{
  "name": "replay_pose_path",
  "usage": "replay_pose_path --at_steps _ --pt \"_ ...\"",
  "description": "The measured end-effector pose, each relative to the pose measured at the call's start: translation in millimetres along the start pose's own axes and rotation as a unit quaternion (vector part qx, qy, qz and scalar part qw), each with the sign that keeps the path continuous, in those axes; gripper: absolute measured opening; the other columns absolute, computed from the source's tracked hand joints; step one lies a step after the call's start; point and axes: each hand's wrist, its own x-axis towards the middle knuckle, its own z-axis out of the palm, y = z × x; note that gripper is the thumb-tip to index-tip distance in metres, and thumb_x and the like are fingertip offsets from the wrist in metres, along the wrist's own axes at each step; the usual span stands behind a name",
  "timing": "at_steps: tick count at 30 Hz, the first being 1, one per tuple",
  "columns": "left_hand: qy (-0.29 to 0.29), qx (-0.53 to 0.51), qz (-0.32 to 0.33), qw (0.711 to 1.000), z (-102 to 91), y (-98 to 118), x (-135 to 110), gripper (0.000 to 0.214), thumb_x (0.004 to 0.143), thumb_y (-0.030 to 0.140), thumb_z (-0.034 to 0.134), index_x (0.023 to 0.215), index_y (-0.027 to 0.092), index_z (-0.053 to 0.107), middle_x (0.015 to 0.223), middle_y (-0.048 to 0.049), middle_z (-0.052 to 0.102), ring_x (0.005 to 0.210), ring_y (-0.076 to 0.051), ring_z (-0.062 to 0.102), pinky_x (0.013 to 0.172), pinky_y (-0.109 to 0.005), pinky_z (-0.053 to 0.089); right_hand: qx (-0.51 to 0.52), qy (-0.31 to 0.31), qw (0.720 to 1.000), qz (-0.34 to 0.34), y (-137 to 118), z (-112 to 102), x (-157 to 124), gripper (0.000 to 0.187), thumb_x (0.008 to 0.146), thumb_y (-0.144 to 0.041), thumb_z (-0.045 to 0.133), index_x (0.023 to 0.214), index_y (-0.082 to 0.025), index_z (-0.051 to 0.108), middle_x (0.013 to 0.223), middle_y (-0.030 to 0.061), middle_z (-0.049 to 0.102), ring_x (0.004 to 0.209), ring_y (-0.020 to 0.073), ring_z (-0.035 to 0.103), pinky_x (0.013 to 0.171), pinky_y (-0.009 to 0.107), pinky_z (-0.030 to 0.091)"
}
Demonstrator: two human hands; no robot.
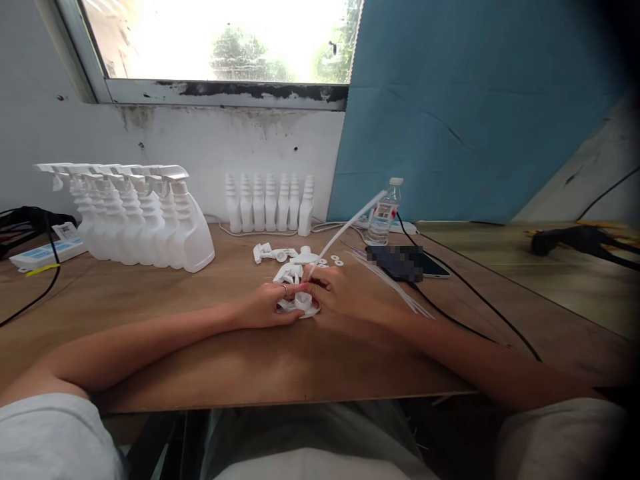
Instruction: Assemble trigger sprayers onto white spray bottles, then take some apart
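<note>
Close to the table's middle, my left hand (267,305) is closed around a white spray nozzle head (303,301), its round collar facing me. A ring shows on one finger. From the right, my right hand (330,290) pinches the lower end of a thin, translucent plastic tube (347,227), which slants up and to the right. The tube's lower end meets the spray head between my fingertips; whether it is inside is hidden. Just beyond my hands lie more white spray heads (273,253) and small white ring washers (339,263).
Several assembled white spray bottles (195,233) stand in a row at left, and several bottles without heads (271,203) by the wall. Loose tubes (395,287), a phone (435,263), a water bottle (383,217) and black cables (470,287) lie or stand at right. A power strip (47,252) lies far left.
</note>
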Motion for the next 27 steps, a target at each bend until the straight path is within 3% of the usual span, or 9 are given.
replay_pose_path --at_steps 6,11,13,16,19,23,27 --pt "0.018 0.001 0.003 1.000 -0.4 2 0 0.033 0.083 0.041 0.062 0.102 0.014 0.068 0.077 -0.0015 0.068 0.064 -0.011 0.058 0.062 -0.020 0.046 -0.018 -0.009 0.999 -0.035 3 4 2 0.027 0.093 -0.028 0.050 0.069 -0.019 0.049 0.062 -0.0016 0.051 0.058 0.0105 0.044 0.058 0.025 0.033" --pt "0.090 -0.080 0.043 0.992 -3.2 1 -6 0.045 0.087 0.037 0.057 0.126 0.013 0.058 0.090 -0.0067 0.073 0.066 -0.012 0.063 0.062 -0.021 0.049 0.012 0.031 0.999 0.000 4 7 -4 0.031 0.095 -0.039 0.052 0.071 -0.018 0.051 0.060 -0.0029 0.047 0.056 0.0098 0.040 0.056 0.025 0.033" --pt "0.152 -0.115 0.037 0.981 -8.6 -7 1 0.039 0.092 0.037 0.050 0.120 0.012 0.060 0.086 -0.0068 0.072 0.065 -0.012 0.063 0.061 -0.022 0.049 0.020 0.040 0.999 -0.007 3 9 -7 0.033 0.096 -0.042 0.049 0.073 -0.019 0.052 0.063 -0.0021 0.047 0.058 0.0106 0.041 0.058 0.025 0.035" --pt "0.274 -0.068 -0.049 0.958 -26.3 -34 31 0.028 0.094 0.035 0.046 0.103 0.014 0.063 0.081 -0.0038 0.068 0.065 -0.012 0.060 0.060 -0.022 0.047 0.014 0.024 0.998 -0.057 2 12 -9 0.030 0.099 -0.040 0.045 0.079 -0.018 0.054 0.078 0.0021 0.054 0.073 0.0133 0.049 0.071 0.027 0.041" --pt "0.378 0.056 -0.154 0.911 -55.8 -75 75 0.018 0.089 0.023 0.049 0.098 0.015 0.061 0.089 -0.0050 0.066 0.075 -0.014 0.061 0.071 -0.025 0.049 0.015 0.019 0.996 -0.090 5 16 -8 0.031 0.100 -0.039 0.044 0.079 -0.018 0.052 0.086 0.0047 0.053 0.081 0.0147 0.050 0.078 0.028 0.043" --pt "0.447 0.110 -0.231 0.857 -95.9 -131 112 0.024 0.084 0.012 0.047 0.105 0.011 0.059 0.121 -0.0162 0.053 0.115 -0.025 0.051 0.103 -0.037 0.039 0.030 -0.013 0.995 -0.099 12 18 -11 0.025 0.099 -0.039 0.045 0.089 -0.018 0.055 0.096 0.0065 0.056 0.090 0.0155 0.052 0.083 0.029 0.043" --pt "0.451 0.140 -0.304 0.828 -110.2 -175 108 0.027 0.080 0.015 0.055 0.106 0.015 0.062 0.140 -0.0180 0.037 0.134 -0.036 0.032 0.111 -0.049 0.029 0.001 -0.045 0.997 -0.065 16 18 -17 0.022 0.090 -0.039 0.061 0.099 -0.020 0.055 0.094 0.0041 0.060 0.081 0.0152 0.050 0.076 0.028 0.042"
